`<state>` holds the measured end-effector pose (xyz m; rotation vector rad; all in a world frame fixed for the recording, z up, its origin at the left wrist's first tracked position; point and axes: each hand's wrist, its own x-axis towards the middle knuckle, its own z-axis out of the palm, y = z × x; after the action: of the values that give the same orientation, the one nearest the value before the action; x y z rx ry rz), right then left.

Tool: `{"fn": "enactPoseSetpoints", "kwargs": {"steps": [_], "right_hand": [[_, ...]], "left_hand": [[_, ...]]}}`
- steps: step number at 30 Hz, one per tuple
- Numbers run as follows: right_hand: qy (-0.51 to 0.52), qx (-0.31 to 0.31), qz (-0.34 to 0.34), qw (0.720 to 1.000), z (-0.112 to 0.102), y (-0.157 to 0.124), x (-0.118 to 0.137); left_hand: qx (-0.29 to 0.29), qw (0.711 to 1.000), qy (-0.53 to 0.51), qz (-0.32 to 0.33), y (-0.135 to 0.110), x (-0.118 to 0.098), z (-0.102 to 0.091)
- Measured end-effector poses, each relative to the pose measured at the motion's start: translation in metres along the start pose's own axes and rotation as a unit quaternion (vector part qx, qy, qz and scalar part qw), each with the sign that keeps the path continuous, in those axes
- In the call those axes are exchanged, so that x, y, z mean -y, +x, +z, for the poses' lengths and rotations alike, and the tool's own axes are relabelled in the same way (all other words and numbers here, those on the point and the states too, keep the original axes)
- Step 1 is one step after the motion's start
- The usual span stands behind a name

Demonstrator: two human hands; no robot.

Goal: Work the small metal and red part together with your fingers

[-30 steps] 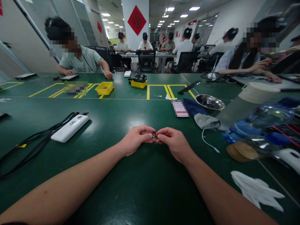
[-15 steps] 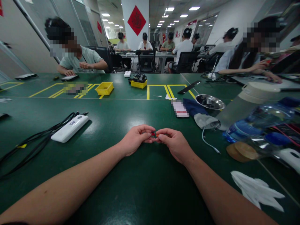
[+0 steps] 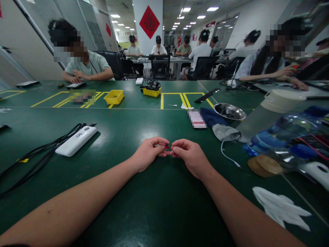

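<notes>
Over the middle of the green table (image 3: 144, 202), my two hands face each other, fingertips almost meeting. My left hand (image 3: 147, 154) is closed in a pinch on a small red piece (image 3: 167, 146), which pokes out between thumb and fingers. Its kind is too small to make out. My right hand (image 3: 191, 157) is also closed, thumb pressed against the fingers. A small orange piece at its fingertips is almost wholly hidden now.
To the left lie a white power bank (image 3: 76, 141) and black cables (image 3: 38, 156). A phone (image 3: 197, 119), metal bowl (image 3: 229, 112), bottle (image 3: 288, 128) and crumpled tissue (image 3: 281, 207) are on the right. Yellow trays (image 3: 114, 97) stand farther back. Several people sit around.
My right fingers have shifted slightly, and the orange piece at their tips shows less. My left hand stays almost still with the red piece. The person at left has lowered a hand.
</notes>
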<state>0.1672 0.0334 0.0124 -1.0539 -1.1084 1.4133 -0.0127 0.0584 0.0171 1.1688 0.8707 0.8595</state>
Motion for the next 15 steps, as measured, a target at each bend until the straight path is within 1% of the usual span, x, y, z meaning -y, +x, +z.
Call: {"fn": "enactPoseSetpoints", "kwargs": {"steps": [6,11,15], "right_hand": [[0.038,0.021,0.021,0.999,-0.0003,-0.0007,0.0037],[0.064,0.023,0.030,0.997,-0.0002,-0.0008,0.0064],[0.057,0.016,0.027,0.998,0.0028,-0.0030,0.0073]], "left_hand": [[0.002,1.000,-0.027,-0.008,0.0011,0.0000,-0.0013],[0.002,0.999,-0.044,-0.009,0.0007,-0.0008,-0.0020],[0.022,1.000,-0.015,0.013,-0.0027,-0.0026,-0.0016]]}}
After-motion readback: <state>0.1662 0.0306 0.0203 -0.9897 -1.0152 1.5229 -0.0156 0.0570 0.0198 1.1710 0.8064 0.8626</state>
